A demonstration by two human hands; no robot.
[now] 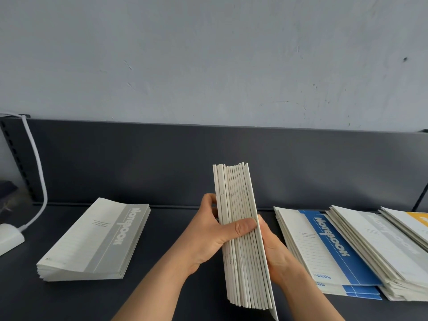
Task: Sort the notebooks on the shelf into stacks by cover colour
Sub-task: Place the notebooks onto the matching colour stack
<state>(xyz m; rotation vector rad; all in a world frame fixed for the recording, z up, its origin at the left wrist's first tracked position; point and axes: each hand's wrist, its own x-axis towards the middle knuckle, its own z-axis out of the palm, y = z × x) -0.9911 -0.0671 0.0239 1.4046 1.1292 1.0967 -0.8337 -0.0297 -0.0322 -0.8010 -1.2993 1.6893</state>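
A thick bundle of notebooks (240, 228) stands on edge at the middle of the dark shelf (176, 228), pale edges facing me. My left hand (215, 235) grips it from the left, thumb across the edges. My right hand (275, 253) holds its right side, fingers hidden behind the outermost cover. To the left lies a stack of grey-covered notebooks (97, 239). On the right a blue-covered stack (324, 249) lies flat, partly overlapped by a grey-topped pile (379, 246), and a yellow-covered notebook (416, 218) shows at the far right edge.
A dark back panel (208, 163) rises behind the shelf under a grey wall. At the far left a white cable (38, 172) runs down to a white plug block (8, 237) on the shelf. A perforated upright stands at the left corner.
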